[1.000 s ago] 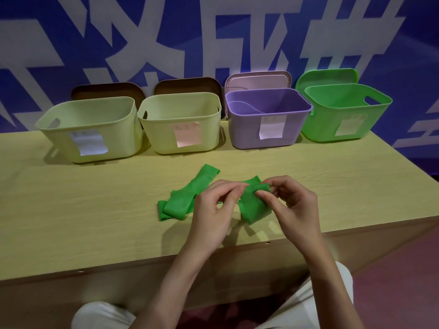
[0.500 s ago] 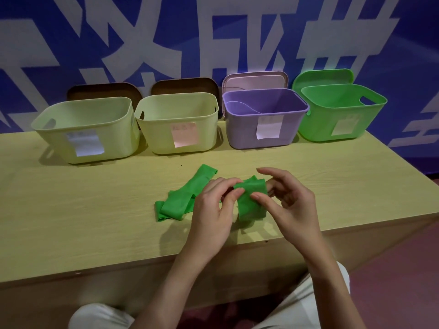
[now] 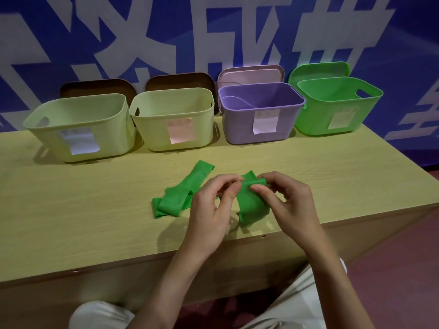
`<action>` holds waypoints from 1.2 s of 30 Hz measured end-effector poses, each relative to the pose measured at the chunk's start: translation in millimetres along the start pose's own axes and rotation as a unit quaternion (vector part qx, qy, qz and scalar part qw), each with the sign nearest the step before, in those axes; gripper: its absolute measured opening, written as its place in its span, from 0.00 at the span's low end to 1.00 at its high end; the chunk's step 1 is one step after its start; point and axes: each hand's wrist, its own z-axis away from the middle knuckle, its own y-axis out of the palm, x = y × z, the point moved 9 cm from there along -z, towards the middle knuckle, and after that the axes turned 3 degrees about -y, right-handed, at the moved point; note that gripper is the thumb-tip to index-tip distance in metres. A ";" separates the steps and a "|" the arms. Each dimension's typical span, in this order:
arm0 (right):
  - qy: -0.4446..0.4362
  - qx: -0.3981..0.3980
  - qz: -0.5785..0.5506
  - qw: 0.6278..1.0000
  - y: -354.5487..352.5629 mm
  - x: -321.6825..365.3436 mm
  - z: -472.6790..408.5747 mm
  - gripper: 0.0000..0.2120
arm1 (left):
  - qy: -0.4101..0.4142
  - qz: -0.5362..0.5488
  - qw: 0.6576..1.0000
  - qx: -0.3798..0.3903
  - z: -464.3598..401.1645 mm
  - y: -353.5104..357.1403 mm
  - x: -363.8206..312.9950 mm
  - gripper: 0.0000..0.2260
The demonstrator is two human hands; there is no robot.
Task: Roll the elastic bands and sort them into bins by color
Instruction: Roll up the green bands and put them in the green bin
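Partly between both hands, green band

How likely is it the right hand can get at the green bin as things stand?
Probably yes. The green bin stands open at the row's right end, its lid propped behind it, and only bare tabletop lies between it and the right hand. That hand pinches the green band, though.

The left hand and right hand are bare, with short nails. Both forearms are bare too, down to the lower edge of the view. The trousers are pale, off-white cloth, seen over both legs and creased along the right one.
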 end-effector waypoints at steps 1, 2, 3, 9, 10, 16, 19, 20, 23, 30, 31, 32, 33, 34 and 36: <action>0.007 0.000 -0.004 1.000 -1.0 -1.5 0.0 0.09 | 0.008 0.000 1.000 0.004 -0.4 -1.9 -1.9 0.08; 0.010 -0.002 -0.008 1.000 -2.0 -2.1 0.0 0.07 | 0.021 -0.010 1.000 0.010 -0.9 -3.3 -4.8 0.09; 0.010 -0.002 -0.011 1.000 -2.5 -1.8 -0.2 0.06 | 0.034 -0.028 0.999 0.013 -1.5 -4.0 -7.8 0.09; 0.031 -0.016 -0.099 0.994 4.8 5.6 2.3 0.06 | 0.025 0.005 0.998 -0.052 -4.3 -13.2 -13.5 0.07; 0.036 -0.013 -0.123 0.992 7.6 7.5 3.5 0.06 | 0.017 0.017 0.998 -0.057 -4.6 -14.4 -14.5 0.08; 0.032 -0.018 -0.175 0.984 11.3 13.8 4.9 0.13 | -0.131 0.174 0.974 -0.063 -3.4 -16.6 4.7 0.06; 0.005 -0.002 -0.140 0.990 12.2 20.1 3.5 0.20 | -0.224 0.289 0.930 -0.040 3.3 -6.0 17.6 0.08; -0.004 0.003 -0.129 0.992 12.4 21.8 3.1 0.20 | -0.241 0.317 0.917 -0.027 5.0 -2.0 19.1 0.08; -0.009 0.002 -0.127 0.992 12.0 23.5 2.1 0.14 | -0.280 0.377 0.883 0.015 9.2 10.6 21.5 0.08; 0.030 -0.020 -0.126 0.991 6.2 12.8 3.3 0.03 | -0.210 0.229 0.951 0.001 5.7 -0.5 23.4 0.22; 0.034 -0.021 -0.126 0.991 5.1 12.5 3.5 0.03 | -0.180 0.205 0.962 0.002 4.5 -1.4 19.1 0.22; 0.038 -0.021 -0.128 0.991 4.6 12.0 3.7 0.04 | -0.153 0.187 0.970 0.004 3.9 -1.7 14.3 0.19; 0.041 -0.019 -0.132 0.990 4.5 11.6 3.9 0.05 | -0.127 0.166 0.978 0.008 3.4 -2.2 9.9 0.15; 0.045 -0.018 -0.136 0.990 4.6 11.0 4.3 0.05 | -0.102 0.139 0.985 0.016 3.1 -1.6 5.3 0.11; 0.049 -0.016 -0.141 0.989 5.7 10.6 5.8 0.04 | -0.057 0.083 0.994 0.044 4.2 1.7 0.6 0.09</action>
